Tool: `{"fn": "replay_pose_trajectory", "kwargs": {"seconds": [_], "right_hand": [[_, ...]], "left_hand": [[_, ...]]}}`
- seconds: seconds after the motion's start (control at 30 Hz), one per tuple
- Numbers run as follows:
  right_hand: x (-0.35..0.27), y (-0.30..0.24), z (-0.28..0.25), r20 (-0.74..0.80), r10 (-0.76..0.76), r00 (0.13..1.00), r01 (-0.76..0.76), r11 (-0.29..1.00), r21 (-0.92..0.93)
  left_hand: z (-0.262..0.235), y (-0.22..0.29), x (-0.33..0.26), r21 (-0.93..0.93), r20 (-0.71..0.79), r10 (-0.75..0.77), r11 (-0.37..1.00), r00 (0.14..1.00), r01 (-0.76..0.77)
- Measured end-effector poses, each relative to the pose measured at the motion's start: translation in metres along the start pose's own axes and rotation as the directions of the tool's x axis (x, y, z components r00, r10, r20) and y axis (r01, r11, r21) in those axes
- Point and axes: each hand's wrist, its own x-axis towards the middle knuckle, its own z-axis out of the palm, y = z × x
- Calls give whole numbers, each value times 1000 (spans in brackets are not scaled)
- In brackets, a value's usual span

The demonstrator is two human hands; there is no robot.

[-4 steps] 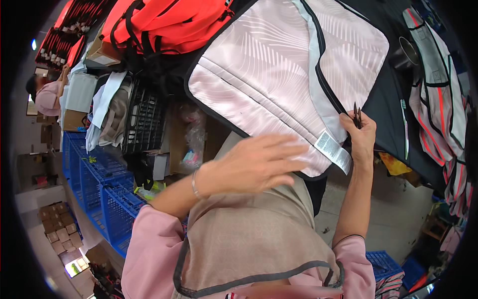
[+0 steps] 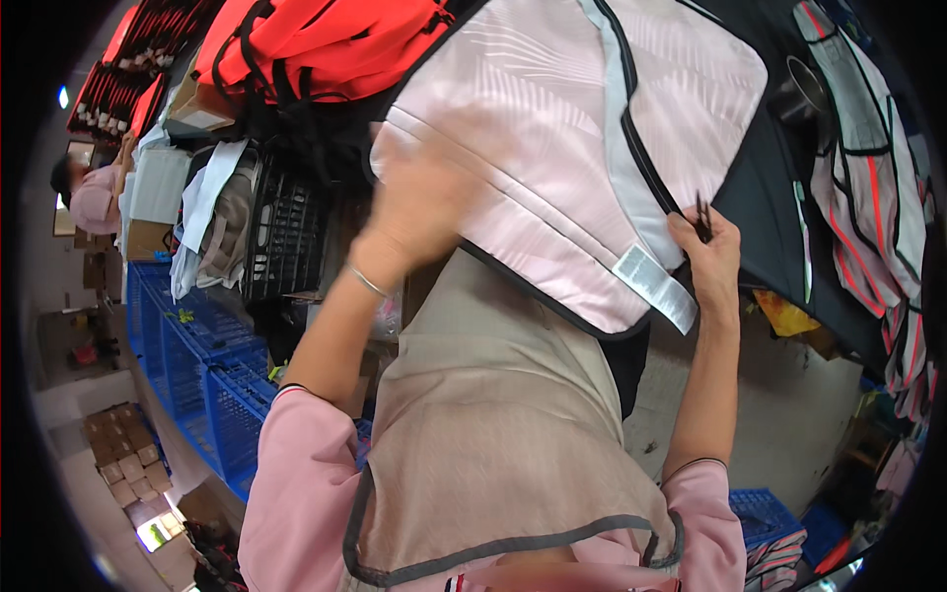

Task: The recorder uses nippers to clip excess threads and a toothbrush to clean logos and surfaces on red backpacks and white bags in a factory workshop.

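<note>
A pale pink patterned fabric panel (image 2: pixel 533 109) with black binding lies in front of me, over the table edge and against my apron. A grey strip with a black edge (image 2: pixel 641 158) crosses it lengthwise, and a white label (image 2: pixel 656 286) hangs near its lower corner. My left hand (image 2: pixel 429 192), blurred by motion, is over the panel's left side with its fingers seemingly stretched out and nothing seen in them. At the right edge, my right hand (image 2: pixel 710 252) is closed around dark thread snips (image 2: pixel 702 219), points up. Its thumb touches the strip's lower end.
Red-orange bags (image 2: pixel 326 44) with black straps lie at the far left. Beside them stands a black basket (image 2: pixel 281 232) of cloth, with blue crates (image 2: pixel 187 345) below. A metal cup (image 2: pixel 801 91) and striped grey fabric pieces (image 2: pixel 863 187) are at the right. Another person (image 2: pixel 94 192) is at the left.
My left hand has swept from the panel's lower edge up and left across it. My right hand stays at the right edge with the snips. The panel has shifted slightly.
</note>
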Motion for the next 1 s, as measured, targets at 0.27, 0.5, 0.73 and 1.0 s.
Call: {"fn": "replay_pose_trajectory", "kwargs": {"seconds": [0.27, 0.5, 0.73, 1.0], "right_hand": [[15, 0, 8, 26, 26, 999, -28, 997, 74], [-7, 9, -12, 47, -34, 998, 31, 998, 63], [-28, -15, -19, 330, -177, 927, 203, 978, -45], [42, 18, -75, -308, -125, 943, 125, 992, -19]], "left_hand": [[26, 94, -13, -460, -81, 122, 876, 989, -146], [-5, 108, -4, -777, -350, 371, 398, 860, -488], [-24, -28, 15, -505, 22, -439, 770, 898, 389], [-26, -35, -9, -709, 81, -414, 615, 907, 344]]}}
